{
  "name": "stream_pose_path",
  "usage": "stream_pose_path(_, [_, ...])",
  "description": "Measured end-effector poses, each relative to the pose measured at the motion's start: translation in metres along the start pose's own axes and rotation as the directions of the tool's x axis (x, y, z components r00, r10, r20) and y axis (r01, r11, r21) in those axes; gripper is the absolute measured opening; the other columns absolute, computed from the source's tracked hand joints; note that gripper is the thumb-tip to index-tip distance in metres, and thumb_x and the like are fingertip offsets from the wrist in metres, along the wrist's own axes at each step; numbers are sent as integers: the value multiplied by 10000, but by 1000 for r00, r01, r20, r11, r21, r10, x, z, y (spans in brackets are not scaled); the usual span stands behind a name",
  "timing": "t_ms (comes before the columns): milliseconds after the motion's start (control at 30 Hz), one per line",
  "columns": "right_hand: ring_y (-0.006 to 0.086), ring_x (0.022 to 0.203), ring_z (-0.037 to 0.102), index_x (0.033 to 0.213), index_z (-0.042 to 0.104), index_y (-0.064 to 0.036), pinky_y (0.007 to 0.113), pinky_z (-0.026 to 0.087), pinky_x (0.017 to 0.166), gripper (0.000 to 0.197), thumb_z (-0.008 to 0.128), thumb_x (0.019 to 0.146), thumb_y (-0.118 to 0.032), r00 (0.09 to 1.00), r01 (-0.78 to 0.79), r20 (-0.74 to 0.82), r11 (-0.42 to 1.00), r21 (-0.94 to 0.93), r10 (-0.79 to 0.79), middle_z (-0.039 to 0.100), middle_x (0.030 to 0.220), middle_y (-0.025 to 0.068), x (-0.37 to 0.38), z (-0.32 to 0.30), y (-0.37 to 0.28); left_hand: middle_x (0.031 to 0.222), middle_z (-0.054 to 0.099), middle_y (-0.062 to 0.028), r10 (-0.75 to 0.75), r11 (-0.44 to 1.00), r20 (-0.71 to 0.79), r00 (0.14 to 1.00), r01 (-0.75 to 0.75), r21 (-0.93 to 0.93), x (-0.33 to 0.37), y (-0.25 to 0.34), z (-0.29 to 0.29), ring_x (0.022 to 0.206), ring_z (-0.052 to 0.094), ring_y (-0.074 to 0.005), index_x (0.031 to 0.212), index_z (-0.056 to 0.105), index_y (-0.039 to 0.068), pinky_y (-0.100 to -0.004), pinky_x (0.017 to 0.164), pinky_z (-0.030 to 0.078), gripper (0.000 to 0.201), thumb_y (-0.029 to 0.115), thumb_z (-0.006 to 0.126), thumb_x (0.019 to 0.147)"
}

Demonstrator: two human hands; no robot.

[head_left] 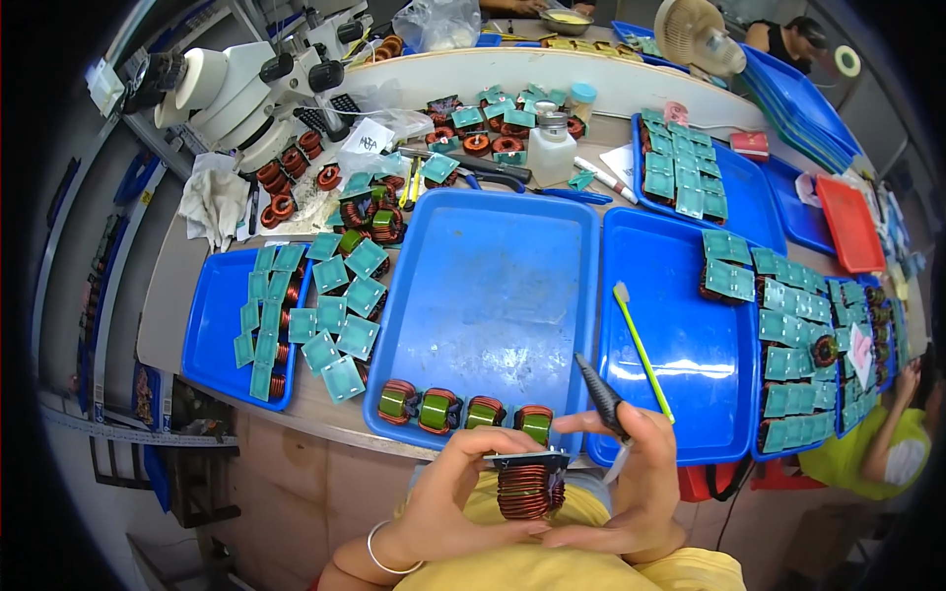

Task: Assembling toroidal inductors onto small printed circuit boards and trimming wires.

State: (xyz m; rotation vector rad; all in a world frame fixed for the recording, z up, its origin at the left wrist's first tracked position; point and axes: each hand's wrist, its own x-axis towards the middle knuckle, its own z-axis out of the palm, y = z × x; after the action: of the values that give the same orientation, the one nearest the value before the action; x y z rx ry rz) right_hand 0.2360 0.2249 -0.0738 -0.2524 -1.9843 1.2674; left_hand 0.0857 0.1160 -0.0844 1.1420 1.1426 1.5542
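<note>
Close to my body, my left hand (pixel 458 497) grips a copper-wound coil (pixel 524 491) with a flat dark plate on its top side. Fingers and thumb close on it from the left. My right hand (pixel 641 483) holds a black tapered tool (pixel 601 396), its point up and to the left; its exact kind is unclear. The right thumb lies under the coil, by the left thumb. Just beyond both hands, several coils with green bands (pixel 484 413) stand in a row along the near edge of a large blue tray (pixel 493 202).
At left, a smaller blue tray (pixel 212 325) and the tabletop hold several green-plated coils (pixel 330 310). A green brush (pixel 642 350) lies in the right-hand blue tray (pixel 680 443). Beyond are a white bottle (pixel 552 153), a microscope (pixel 232 94) and a fan (pixel 700 34). Another person sits at right.
</note>
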Motion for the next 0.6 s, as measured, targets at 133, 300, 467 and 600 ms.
stream_pose_path(133, [308, 970, 562, 1335, 261, -21, 403, 425, 854, 1101, 883, 450, -226, 999, -43, -12, 999, 30, 43, 410, 1174, 148, -7, -3, 6, 1118, 465, -148, -23, 994, 10, 1000, 24, -103, 0, 3, 0, 1093, 457, -219, 1123, 371, 53, -345, 898, 393, 648, -53, 759, 615])
stream_pose_path(300, [306, 964, 563, 1328, 282, -27, 399, 435, 849, 1067, 878, 458, -184, 997, -75, -9, 994, 80, 76, 419, 1163, 147, -12, -1, 7, 1126, 458, -159, 23, 994, 16, 1000, -21, -110, 1, 7, 0, 1099, 458, -223, 1128, 355, 53, -349, 908, 391, 666, -78, 752, 610])
stream_pose_path(467, [302, 956, 566, 1321, 294, -38, 382, 448, 839, 1015, 864, 486, -126, 994, -113, -3, 992, 56, 114, 426, 1145, 146, -16, 0, 5, 1145, 457, -145, -11, 994, 4, 1000, 11, -110, 0, 11, 2, 1108, 462, -237, 1150, 365, 44, -361, 932, 386, 661, -75, 744, 621])
stream_pose_path(600, [292, 952, 567, 1314, 297, -42, 378, 453, 836, 992, 858, 498, -110, 995, -100, -12, 995, 29, 100, 427, 1140, 143, -15, 0, 2, 1168, 456, -134, -5, 999, 45, 999, 6, -37, 3, 10, -2, 1117, 462, -259, 1169, 378, 34, -389, 959, 371, 658, -74, 735, 628])
